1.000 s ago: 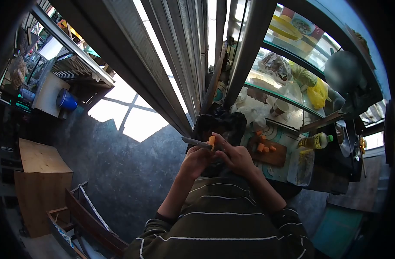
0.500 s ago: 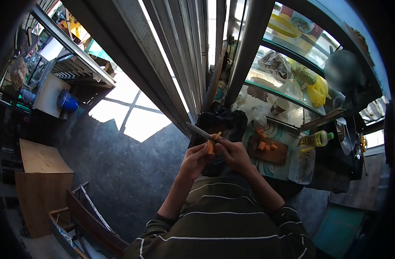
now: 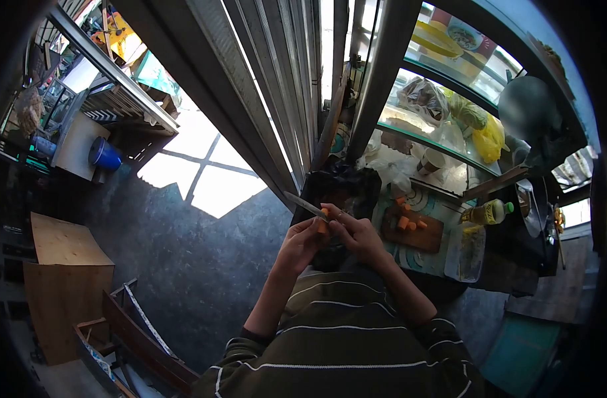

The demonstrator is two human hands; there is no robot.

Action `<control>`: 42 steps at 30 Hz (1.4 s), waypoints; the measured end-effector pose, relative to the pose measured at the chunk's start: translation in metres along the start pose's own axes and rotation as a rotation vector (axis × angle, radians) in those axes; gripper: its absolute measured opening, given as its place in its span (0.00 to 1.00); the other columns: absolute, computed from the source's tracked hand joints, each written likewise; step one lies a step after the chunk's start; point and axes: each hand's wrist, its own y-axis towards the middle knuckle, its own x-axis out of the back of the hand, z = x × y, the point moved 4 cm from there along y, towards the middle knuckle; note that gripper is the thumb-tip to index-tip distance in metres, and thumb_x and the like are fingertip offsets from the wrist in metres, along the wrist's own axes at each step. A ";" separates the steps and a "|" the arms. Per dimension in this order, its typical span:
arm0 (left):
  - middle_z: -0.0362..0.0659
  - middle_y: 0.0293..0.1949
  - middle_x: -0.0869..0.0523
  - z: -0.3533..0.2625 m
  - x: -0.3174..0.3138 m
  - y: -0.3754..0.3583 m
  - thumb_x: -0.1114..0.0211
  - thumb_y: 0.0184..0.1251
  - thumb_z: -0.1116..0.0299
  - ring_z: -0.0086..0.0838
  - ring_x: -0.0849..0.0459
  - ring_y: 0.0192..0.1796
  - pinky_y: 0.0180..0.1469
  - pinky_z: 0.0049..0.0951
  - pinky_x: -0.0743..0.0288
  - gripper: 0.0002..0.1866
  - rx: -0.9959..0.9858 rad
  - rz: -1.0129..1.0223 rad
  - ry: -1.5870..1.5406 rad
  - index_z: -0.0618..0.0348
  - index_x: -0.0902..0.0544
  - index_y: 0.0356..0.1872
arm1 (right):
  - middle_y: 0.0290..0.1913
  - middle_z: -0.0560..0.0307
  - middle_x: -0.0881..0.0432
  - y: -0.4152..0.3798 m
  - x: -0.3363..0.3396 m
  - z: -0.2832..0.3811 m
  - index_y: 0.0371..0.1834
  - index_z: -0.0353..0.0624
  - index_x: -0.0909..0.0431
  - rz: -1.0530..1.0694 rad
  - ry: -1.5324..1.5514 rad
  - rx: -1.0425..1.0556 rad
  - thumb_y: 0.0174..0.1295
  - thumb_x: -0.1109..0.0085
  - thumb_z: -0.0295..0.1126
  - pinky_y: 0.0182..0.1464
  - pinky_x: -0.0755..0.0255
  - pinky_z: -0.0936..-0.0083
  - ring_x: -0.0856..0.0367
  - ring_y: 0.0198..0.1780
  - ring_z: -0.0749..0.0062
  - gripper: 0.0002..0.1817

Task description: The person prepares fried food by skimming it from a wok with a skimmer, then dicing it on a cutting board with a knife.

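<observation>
Between my two hands is a piece of carrot (image 3: 324,227), gripped by my left hand (image 3: 299,247). My right hand (image 3: 358,237) is closed on a knife (image 3: 305,203); its blade points up and to the left across the carrot. The knife's handle is hidden in my right fingers. Both hands are close together above a black plastic bag (image 3: 343,186). On the right, several cut carrot pieces (image 3: 407,223) lie on a brown wooden cutting board (image 3: 425,236).
A clear plastic container (image 3: 464,255) stands right of the board, beside a bottle of yellow liquid (image 3: 484,213). Behind is a glass cabinet with a yellow bag (image 3: 489,139) and a cup (image 3: 431,161). A folding metal gate (image 3: 250,86) rises ahead. A wooden box (image 3: 68,305) stands at left.
The knife has shifted slightly down and left over the carrot. A strip of carrot that stuck out by my right fingers no longer shows the same way.
</observation>
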 end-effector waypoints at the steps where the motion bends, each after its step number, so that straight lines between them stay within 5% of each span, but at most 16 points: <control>1: 0.43 0.40 0.21 0.000 -0.002 -0.001 0.46 0.63 0.66 0.25 0.22 0.39 0.44 0.25 0.27 0.16 0.003 0.003 0.008 0.67 0.27 0.48 | 0.30 0.47 0.20 0.000 0.000 0.002 0.60 0.56 0.36 -0.038 -0.030 0.029 0.62 0.53 0.41 0.36 0.29 0.74 0.18 0.33 0.59 0.22; 6: 0.42 0.38 0.21 0.002 -0.003 0.000 0.45 0.63 0.67 0.24 0.22 0.38 0.43 0.25 0.26 0.14 0.014 -0.024 0.005 0.66 0.24 0.44 | 0.30 0.46 0.20 0.002 -0.003 -0.015 0.57 0.50 0.33 -0.127 -0.125 0.058 0.62 0.54 0.41 0.33 0.30 0.75 0.18 0.34 0.62 0.21; 9: 0.43 0.41 0.22 0.007 0.005 0.001 0.46 0.63 0.67 0.25 0.22 0.39 0.44 0.25 0.27 0.15 0.021 -0.051 -0.029 0.66 0.27 0.47 | 0.35 0.51 0.19 0.004 -0.004 -0.018 0.59 0.47 0.36 -0.183 0.115 0.183 0.64 0.56 0.41 0.32 0.30 0.77 0.20 0.31 0.70 0.22; 11: 0.43 0.42 0.22 0.007 0.006 0.002 0.47 0.64 0.66 0.26 0.22 0.40 0.44 0.26 0.28 0.17 0.024 -0.059 -0.056 0.65 0.29 0.50 | 0.42 0.56 0.21 0.004 -0.007 -0.024 0.64 0.46 0.43 0.065 0.629 -0.257 0.65 0.58 0.40 0.32 0.31 0.80 0.26 0.29 0.80 0.24; 15: 0.44 0.43 0.22 0.006 0.008 0.003 0.48 0.64 0.67 0.28 0.23 0.44 0.47 0.29 0.28 0.16 0.061 -0.100 -0.134 0.64 0.29 0.50 | 0.42 0.59 0.23 0.002 -0.003 -0.018 0.67 0.51 0.49 0.013 0.604 -0.210 0.66 0.59 0.39 0.32 0.32 0.83 0.30 0.26 0.81 0.26; 18: 0.44 0.44 0.22 0.009 0.016 0.004 0.49 0.65 0.68 0.30 0.23 0.46 0.50 0.32 0.28 0.15 0.055 -0.054 -0.148 0.65 0.29 0.50 | 0.43 0.58 0.22 0.003 -0.005 -0.023 0.67 0.51 0.51 0.116 0.403 -0.221 0.65 0.59 0.40 0.32 0.32 0.83 0.31 0.27 0.82 0.27; 21: 0.45 0.43 0.22 0.007 0.009 0.003 0.50 0.65 0.69 0.31 0.22 0.46 0.51 0.34 0.28 0.15 0.046 -0.046 -0.134 0.65 0.28 0.50 | 0.39 0.50 0.21 -0.002 -0.004 -0.016 0.67 0.55 0.50 0.057 0.207 -0.085 0.64 0.58 0.41 0.32 0.31 0.77 0.25 0.26 0.73 0.27; 23: 0.45 0.43 0.21 0.008 0.010 0.003 0.49 0.65 0.69 0.31 0.22 0.45 0.50 0.33 0.27 0.15 0.039 -0.080 -0.112 0.66 0.28 0.49 | 0.31 0.42 0.22 -0.007 -0.005 -0.007 0.66 0.60 0.49 0.071 -0.066 0.110 0.62 0.57 0.43 0.32 0.30 0.68 0.22 0.27 0.57 0.28; 26: 0.44 0.41 0.21 0.012 0.016 0.005 0.48 0.65 0.66 0.30 0.21 0.43 0.49 0.31 0.26 0.16 0.023 -0.022 -0.167 0.65 0.28 0.49 | 0.22 0.41 0.25 -0.014 -0.005 -0.003 0.65 0.63 0.48 0.093 -0.312 0.094 0.61 0.56 0.44 0.30 0.31 0.61 0.24 0.27 0.47 0.27; 28: 0.43 0.44 0.23 0.011 0.009 0.004 0.46 0.64 0.66 0.28 0.22 0.46 0.50 0.28 0.28 0.18 0.026 0.091 -0.161 0.66 0.31 0.52 | 0.21 0.43 0.25 -0.017 -0.007 -0.006 0.65 0.63 0.48 0.071 -0.362 0.125 0.61 0.57 0.44 0.28 0.31 0.60 0.24 0.25 0.48 0.27; 42: 0.42 0.42 0.22 0.011 0.003 0.003 0.46 0.64 0.65 0.24 0.21 0.42 0.45 0.24 0.26 0.18 -0.052 -0.008 -0.013 0.67 0.28 0.50 | 0.19 0.52 0.25 -0.022 -0.010 -0.009 0.65 0.65 0.47 -0.069 -0.542 0.265 0.60 0.54 0.45 0.19 0.33 0.65 0.24 0.19 0.56 0.28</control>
